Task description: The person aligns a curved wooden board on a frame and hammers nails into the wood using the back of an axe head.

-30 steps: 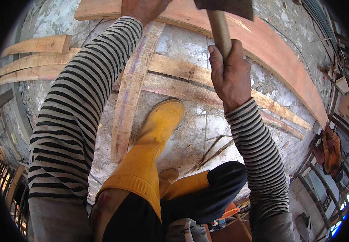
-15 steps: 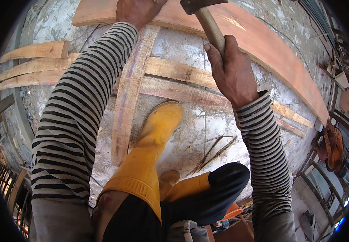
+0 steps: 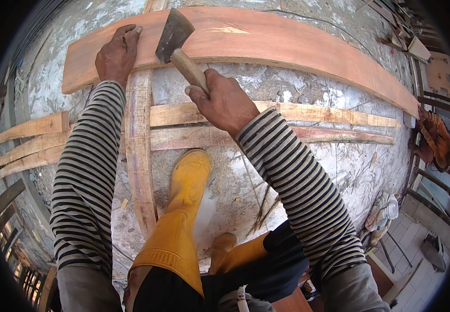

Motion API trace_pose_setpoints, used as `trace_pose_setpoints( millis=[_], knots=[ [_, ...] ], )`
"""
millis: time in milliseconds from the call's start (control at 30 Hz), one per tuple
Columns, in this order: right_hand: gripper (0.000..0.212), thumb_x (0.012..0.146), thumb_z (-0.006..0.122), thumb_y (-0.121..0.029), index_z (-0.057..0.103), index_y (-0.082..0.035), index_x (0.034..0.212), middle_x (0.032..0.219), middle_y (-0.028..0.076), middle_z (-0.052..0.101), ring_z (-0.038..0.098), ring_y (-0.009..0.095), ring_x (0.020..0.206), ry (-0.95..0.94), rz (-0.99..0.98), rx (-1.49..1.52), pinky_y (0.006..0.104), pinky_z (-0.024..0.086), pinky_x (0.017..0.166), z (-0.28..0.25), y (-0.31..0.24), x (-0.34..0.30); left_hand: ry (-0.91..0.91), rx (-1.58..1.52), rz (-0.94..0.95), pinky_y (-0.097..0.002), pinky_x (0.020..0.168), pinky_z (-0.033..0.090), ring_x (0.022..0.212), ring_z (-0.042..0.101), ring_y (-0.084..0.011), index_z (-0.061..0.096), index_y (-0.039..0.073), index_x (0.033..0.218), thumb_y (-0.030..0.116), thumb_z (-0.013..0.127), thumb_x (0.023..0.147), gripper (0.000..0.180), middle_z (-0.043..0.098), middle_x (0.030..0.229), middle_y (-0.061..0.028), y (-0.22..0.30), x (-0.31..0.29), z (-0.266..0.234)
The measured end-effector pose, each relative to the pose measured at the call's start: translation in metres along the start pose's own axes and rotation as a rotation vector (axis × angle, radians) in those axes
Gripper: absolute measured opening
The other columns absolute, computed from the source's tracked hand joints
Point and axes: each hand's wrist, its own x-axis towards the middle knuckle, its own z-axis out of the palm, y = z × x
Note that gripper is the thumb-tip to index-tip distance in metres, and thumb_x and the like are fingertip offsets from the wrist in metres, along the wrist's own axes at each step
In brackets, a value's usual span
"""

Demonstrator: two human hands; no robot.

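A long reddish-brown plank (image 3: 287, 44) lies across the view, with a splintered pale patch on its face. My left hand (image 3: 117, 54) rests at the plank's near edge, toward its left end. Its fingers are bent together on the board; whatever they may pinch is hidden. My right hand (image 3: 226, 101) is wrapped round the wooden handle of a hatchet (image 3: 175, 36). The hatchet's broad dark blade is over the plank, just right of my left hand; whether it touches the wood I cannot tell. A pale wooden batten (image 3: 139, 140) runs from under the plank toward me.
Thin wooden strips (image 3: 339, 114) lie crosswise nearer me, with shorter pieces (image 3: 32, 127) at left. My yellow boot (image 3: 191, 174) stands on the rough, stained floor. At the plank's right end is what looks like a person in orange-brown clothing (image 3: 438, 138). A crumpled pale bag (image 3: 383, 210) lies at lower right.
The view has swung, so the plank now shows more fully. The hatchet has come lower and left, close to my left hand, and its blade now shows broadside.
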Motion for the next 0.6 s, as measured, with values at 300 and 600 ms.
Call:
trace_pose_setpoints(
  millis=[300, 600],
  knots=[
    [0.045, 0.086, 0.08, -0.012, 0.059, 0.004, 0.123, 0.104, 0.018, 0.073, 0.074, 0.026, 0.097, 0.487, -0.099, 0.596, 0.0368, 0.059, 0.087, 0.011, 0.101, -0.174, -0.999, -1.117, -0.143, -0.0435, 0.107, 0.045, 0.122, 0.06, -0.0334, 0.055, -0.005, 0.135, 0.076, 0.019, 0.102, 0.095, 0.062, 0.129, -0.0252, 0.217, -0.229, -0.028],
    [0.045, 0.088, 0.074, -0.005, 0.055, 0.003, 0.128, 0.103, 0.009, 0.071, 0.069, 0.017, 0.095, 0.739, 0.001, 0.791, 0.0326, 0.056, 0.086, -0.025, 0.151, -0.296, -1.321, -0.77, 0.325, -0.0438, 0.101, 0.047, 0.108, 0.064, -0.0346, 0.064, -0.007, 0.125, 0.092, 0.006, 0.087, 0.121, 0.068, 0.11, -0.0246, 0.345, -0.262, -0.07]
  ],
)
